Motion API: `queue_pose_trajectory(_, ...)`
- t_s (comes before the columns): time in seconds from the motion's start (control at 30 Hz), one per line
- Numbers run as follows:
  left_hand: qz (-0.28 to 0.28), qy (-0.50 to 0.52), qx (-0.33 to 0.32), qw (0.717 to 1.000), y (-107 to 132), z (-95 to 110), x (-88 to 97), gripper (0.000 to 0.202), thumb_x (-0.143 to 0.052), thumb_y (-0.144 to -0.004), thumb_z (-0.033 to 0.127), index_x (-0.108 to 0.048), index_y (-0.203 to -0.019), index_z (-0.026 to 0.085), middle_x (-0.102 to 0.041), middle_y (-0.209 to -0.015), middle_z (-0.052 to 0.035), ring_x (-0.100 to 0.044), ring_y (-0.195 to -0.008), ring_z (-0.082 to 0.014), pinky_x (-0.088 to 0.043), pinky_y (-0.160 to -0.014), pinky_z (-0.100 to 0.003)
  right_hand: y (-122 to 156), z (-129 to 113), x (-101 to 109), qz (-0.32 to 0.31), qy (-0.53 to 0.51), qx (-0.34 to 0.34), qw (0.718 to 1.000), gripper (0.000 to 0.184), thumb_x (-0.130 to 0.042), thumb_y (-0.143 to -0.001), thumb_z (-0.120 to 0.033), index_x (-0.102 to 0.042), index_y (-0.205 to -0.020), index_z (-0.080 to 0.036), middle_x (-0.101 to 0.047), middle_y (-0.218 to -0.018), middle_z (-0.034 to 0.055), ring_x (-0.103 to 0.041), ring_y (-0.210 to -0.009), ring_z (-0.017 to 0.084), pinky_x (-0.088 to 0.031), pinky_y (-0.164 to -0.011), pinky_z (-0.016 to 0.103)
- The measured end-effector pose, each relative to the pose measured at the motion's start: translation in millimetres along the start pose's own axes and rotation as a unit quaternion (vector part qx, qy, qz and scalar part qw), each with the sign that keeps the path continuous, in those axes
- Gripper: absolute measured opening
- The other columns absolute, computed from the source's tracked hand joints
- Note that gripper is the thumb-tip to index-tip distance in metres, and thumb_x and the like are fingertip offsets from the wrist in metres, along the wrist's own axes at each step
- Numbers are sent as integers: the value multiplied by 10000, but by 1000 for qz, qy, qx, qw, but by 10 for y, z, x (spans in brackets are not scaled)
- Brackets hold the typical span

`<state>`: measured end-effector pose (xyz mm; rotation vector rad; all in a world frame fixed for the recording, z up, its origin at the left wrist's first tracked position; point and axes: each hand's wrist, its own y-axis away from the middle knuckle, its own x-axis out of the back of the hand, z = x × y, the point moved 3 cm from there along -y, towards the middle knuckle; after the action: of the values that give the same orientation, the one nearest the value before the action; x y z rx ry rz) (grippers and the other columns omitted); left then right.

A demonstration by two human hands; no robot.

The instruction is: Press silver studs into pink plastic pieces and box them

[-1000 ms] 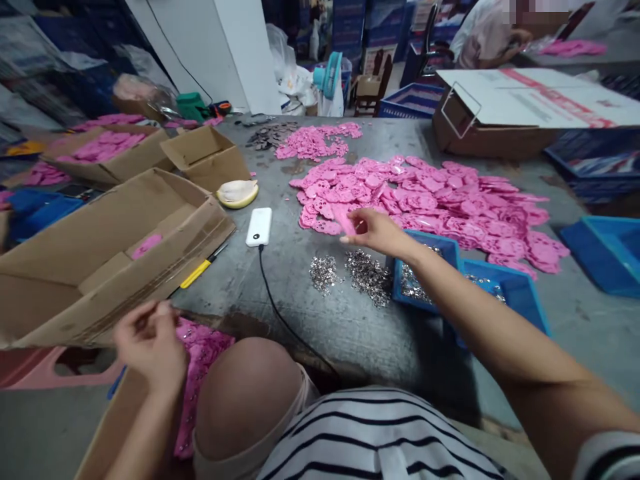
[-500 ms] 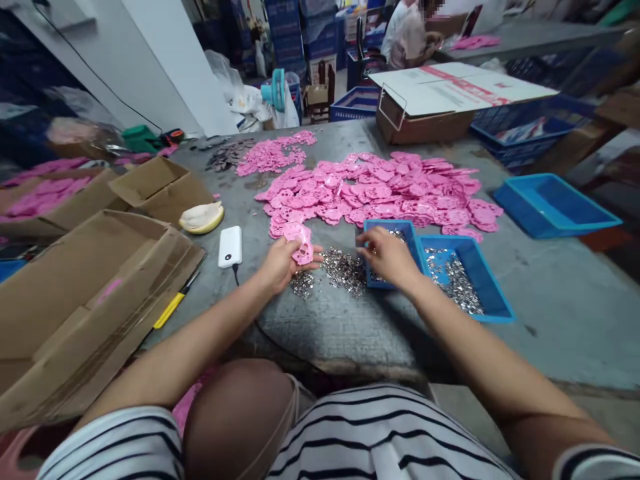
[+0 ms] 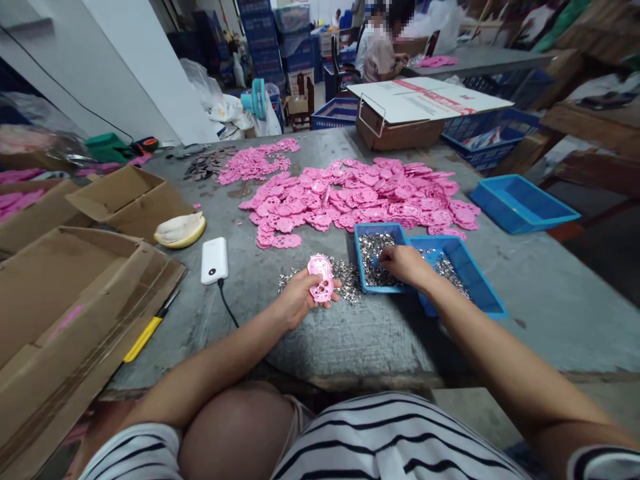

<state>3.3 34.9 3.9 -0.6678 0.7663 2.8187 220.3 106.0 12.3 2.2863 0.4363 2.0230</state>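
Note:
In my left hand (image 3: 299, 297) is a pink plastic plate with holes (image 3: 321, 279), gripped between thumb and fingers above the table. My right hand (image 3: 407, 265) reaches into the nearer blue tray (image 3: 358, 267), fingertips pinched together among small shiny metal pieces (image 3: 375, 248); whether a piece is between them is hidden. Loose metal pieces (image 3: 346, 280) lie on the table behind my left hand. A second blue tray (image 3: 487, 293), also holding metal pieces, sits under my right forearm. Beyond the trays spreads a heap of similar pink plates (image 3: 370, 197).
At left stand cardboard boxes (image 3: 135, 200), a yellow cutter (image 3: 143, 339), a fruit rind (image 3: 180, 230) and a white power bank (image 3: 215, 260) with a black cable. Another blue tray (image 3: 525, 203) is at right. A covered carton (image 3: 395, 133) stands at the back; a person (image 3: 380, 57) sits beyond.
My left hand has come nearer to me and turned the pink plate more upright. My right hand has gone down into the metal pieces, its fingers closing. The view has shifted somewhat.

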Motion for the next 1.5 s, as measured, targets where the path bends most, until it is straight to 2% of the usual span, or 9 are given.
queue_pose_trajectory(0.23, -8, -9, 1, 1000, -39, -36, -16, 200, -624, -753, 216, -514, -900, 137, -693, -711, -73, -641, -509, -167, -457, -398, -228, 68, 95, 43, 96, -221, 23, 970, 88, -641, -679, -138, -616, -645, -215, -635, -602, -8, -567, -570, 154, -405, -561, 255)
queue_pose_trajectory(0.4, -22, -31, -61, 997, -20, -61, -72, 406, -812, -594, 321, -547, -842, 139, -665, -740, -37, -618, -543, -130, -453, -425, -211, 237, -329, 30, 49, -382, 116, 916, 93, -662, -712, -191, -580, -669, -194, -563, -565, -48, -507, -531, 119, -374, -535, 234)
queue_pose_trajectory(0.6, -3, -8, -95, 995, -11, -54, -83, 437, -852, -518, 297, -569, -804, 128, -615, -679, -9, -603, -541, -128, -425, -406, -204, 370, -800, 60, 118, -278, 280, 911, 147, -664, -774, -100, -606, -660, -174, -564, -667, -14, -526, -626, 115, -359, -586, 228)
queue_pose_trajectory(0.9, -71, 29, -22, 997, 15, -27, -100, 329, -803, -543, 163, -597, -793, 108, -630, -694, -29, -608, -545, -124, -415, -391, -194, 422, -779, 90, 174, -198, 404, 876, 172, -572, -875, -181, -549, -705, -187, -526, -720, 2, -499, -618, 128, -367, -570, 240)
queue_pose_trajectory(1.07, -62, 30, -40, 997, 17, -13, -148, 354, -806, -517, 153, -591, -796, 119, -631, -687, -23, -603, -540, -120, -411, -383, -185, 441, -742, 79, 159, -289, 382, 864, 177, -576, -861, -191, -571, -685, -191, -563, -745, 14, -538, -671, 137, -399, -608, 249)
queue_pose_trajectory(1.17, -42, 11, -88, 995, 33, 25, -181, 379, -826, -491, 190, -583, -774, 124, -610, -641, -5, -583, -517, -113, -406, -377, -184, 423, -726, 32, 115, -416, 298, 851, 162, -630, -823, -287, -592, -704, -185, -593, -708, 8, -537, -644, 134, -404, -590, 253)
queue_pose_trajectory(1.3, -3, -33, -166, 986, 67, 83, -218, 401, -846, -477, 241, -563, -739, 133, -591, -612, 13, -561, -494, -103, -401, -371, -185, 414, -741, -14, 52, -535, 178, 824, 347, -717, -694, -492, -579, -665, -175, -584, -597, -12, -487, -569, 123, -368, -545, 254)
queue_pose_trajectory(1.4, 14, -41, -193, 980, 76, 102, -231, 436, -854, -481, 280, -546, -760, 149, -590, -628, 23, -554, -491, -97, -391, -376, -186, 425, -773, 17, 33, -574, 137, 807, 411, -760, -601, -542, -579, -622, -173, -579, -576, -15, -483, -568, 121, -378, -573, 271)
queue_pose_trajectory(1.5, 15, -6, -201, 979, 78, 122, -234, 466, -842, -535, 374, -526, -807, 165, -605, -666, 16, -575, -529, -112, -403, -407, -195, 437, -804, 64, 19, -611, 123, 782, 402, -735, -625, -556, -589, -619, -181, -569, -582, -11, -485, -572, 129, -410, -598, 298)
